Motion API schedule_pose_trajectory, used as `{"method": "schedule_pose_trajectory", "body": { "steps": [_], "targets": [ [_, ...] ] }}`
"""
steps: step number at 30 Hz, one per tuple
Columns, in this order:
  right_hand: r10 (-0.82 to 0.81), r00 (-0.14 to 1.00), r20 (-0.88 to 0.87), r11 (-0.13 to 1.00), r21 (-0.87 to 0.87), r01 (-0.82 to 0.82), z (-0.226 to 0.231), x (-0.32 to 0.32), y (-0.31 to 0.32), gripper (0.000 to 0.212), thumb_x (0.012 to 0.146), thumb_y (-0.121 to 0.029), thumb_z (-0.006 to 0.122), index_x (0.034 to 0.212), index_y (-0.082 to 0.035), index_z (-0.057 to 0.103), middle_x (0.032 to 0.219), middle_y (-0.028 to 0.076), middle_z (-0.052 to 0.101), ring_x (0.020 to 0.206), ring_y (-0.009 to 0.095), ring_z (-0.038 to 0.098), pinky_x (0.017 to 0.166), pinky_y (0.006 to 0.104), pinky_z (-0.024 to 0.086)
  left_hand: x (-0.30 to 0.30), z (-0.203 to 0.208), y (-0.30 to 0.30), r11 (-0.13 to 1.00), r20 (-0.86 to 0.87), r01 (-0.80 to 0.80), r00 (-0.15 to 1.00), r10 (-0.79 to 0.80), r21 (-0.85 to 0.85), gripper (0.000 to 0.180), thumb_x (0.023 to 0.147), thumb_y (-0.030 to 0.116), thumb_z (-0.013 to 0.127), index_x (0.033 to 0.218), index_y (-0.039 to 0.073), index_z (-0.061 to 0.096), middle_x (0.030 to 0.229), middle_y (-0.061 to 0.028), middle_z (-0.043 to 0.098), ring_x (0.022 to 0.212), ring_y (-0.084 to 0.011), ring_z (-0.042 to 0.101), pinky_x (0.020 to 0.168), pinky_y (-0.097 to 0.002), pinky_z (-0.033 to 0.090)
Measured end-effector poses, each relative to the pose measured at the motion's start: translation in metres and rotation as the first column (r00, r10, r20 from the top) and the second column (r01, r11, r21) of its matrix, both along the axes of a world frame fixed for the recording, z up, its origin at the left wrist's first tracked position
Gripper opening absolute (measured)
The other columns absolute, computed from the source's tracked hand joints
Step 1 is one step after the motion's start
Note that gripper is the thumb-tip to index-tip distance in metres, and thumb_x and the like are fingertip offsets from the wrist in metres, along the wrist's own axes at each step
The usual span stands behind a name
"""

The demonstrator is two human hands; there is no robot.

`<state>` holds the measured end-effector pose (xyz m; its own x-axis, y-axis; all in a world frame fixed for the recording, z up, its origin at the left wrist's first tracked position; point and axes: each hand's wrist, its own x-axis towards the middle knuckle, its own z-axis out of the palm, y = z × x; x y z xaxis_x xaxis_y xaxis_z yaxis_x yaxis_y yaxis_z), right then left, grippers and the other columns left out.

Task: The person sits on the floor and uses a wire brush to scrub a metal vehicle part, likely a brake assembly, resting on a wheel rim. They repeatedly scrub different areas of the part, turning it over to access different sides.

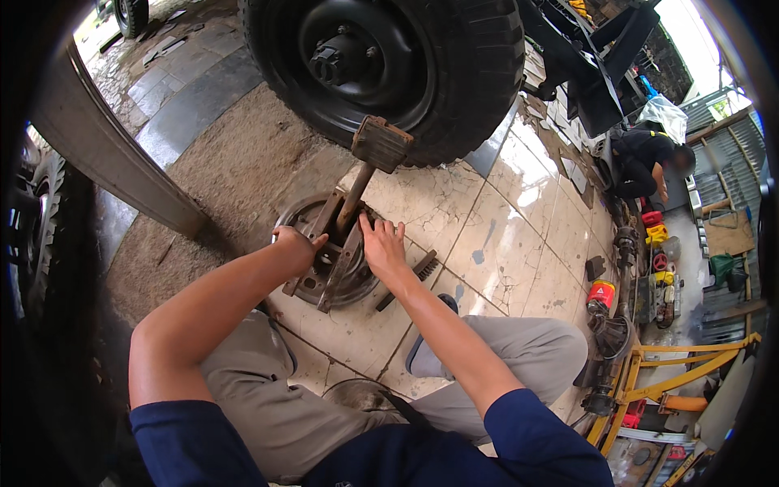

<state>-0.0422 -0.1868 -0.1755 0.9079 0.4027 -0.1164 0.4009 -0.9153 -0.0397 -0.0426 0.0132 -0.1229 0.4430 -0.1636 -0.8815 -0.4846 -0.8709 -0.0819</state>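
Observation:
On the tiled floor before me lies a round metal wheel rim (357, 290), with two rusty flat metal bars (342, 268) across it. Between the bars a pedal-like lever (355, 195) rises, topped by a rusty rectangular block (381, 144). My left hand (297, 249) is closed at the left bar, its fingers curled and partly hidden. Beside the right bar rests my right hand (385, 248), its fingers stretched and spread, the thumb side touching the bar. A wire brush (410, 280) lies right of the rim, close to my right forearm.
A large black tyre and wheel (381, 73) stands just beyond the block. A curved grey post (130, 154) is at left. A red can (600, 296), a long axle (621, 325) and a yellow frame (673, 365) lie right. Another person (645, 158) bends down at far right.

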Motion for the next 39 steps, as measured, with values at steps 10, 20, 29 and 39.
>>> {"method": "schedule_pose_trajectory", "body": {
  "steps": [10, 20, 29, 39],
  "targets": [
    [-0.031, 0.992, -0.126, 0.989, 0.142, 0.048, 0.005, 0.002, 0.001, 0.061, 0.090, -0.002, 0.050, 0.150, -0.007, 0.039, 0.124, 0.023, 0.060, 0.121, 0.039, 0.052, 0.105, 0.0533, 0.041, 0.005, -0.037, -0.007, 0.985, 0.060, 0.140, 0.987, -0.146, 0.099, 0.110, 0.087, 0.041, 0.069, 0.159, 0.029, -0.013, 0.120, -0.0084, 0.068, 0.100, -0.0288, 0.067, 0.098, -0.0591, 0.040],
    [-0.045, 0.978, -0.206, 0.984, 0.159, 0.079, 0.008, 0.006, -0.006, 0.064, 0.090, -0.002, 0.049, 0.152, -0.007, 0.034, 0.124, 0.024, 0.059, 0.118, 0.040, 0.053, 0.098, 0.0466, 0.049, -0.007, -0.027, -0.001, 0.962, 0.120, 0.247, 0.958, -0.260, 0.113, 0.124, 0.078, 0.044, 0.078, 0.159, 0.024, -0.014, 0.116, -0.0097, 0.068, 0.104, -0.0298, 0.064, 0.097, -0.0593, 0.040],
    [-0.021, 0.991, -0.135, 0.995, 0.090, 0.034, 0.009, 0.010, -0.005, 0.058, 0.092, -0.008, 0.051, 0.149, -0.004, 0.038, 0.126, 0.024, 0.058, 0.120, 0.041, 0.053, 0.095, 0.0506, 0.050, -0.018, -0.014, -0.016, 0.931, 0.116, 0.327, 0.931, -0.347, 0.161, 0.098, 0.089, 0.046, 0.060, 0.161, 0.014, 0.001, 0.143, -0.0109, 0.053, 0.100, -0.0371, 0.067, 0.097, -0.0619, 0.040],
    [0.035, 0.987, -0.158, 0.982, 0.189, -0.005, 0.005, 0.016, -0.016, 0.059, 0.091, -0.004, 0.051, 0.148, -0.008, 0.041, 0.122, 0.021, 0.059, 0.118, 0.038, 0.054, 0.094, 0.0487, 0.051, -0.023, 0.002, -0.021, 0.929, 0.159, 0.329, 0.921, -0.355, 0.168, 0.102, 0.088, 0.052, 0.058, 0.160, 0.008, 0.001, 0.122, -0.0170, 0.065, 0.098, -0.0387, 0.067, 0.098, -0.0594, 0.039]
  ]
}}
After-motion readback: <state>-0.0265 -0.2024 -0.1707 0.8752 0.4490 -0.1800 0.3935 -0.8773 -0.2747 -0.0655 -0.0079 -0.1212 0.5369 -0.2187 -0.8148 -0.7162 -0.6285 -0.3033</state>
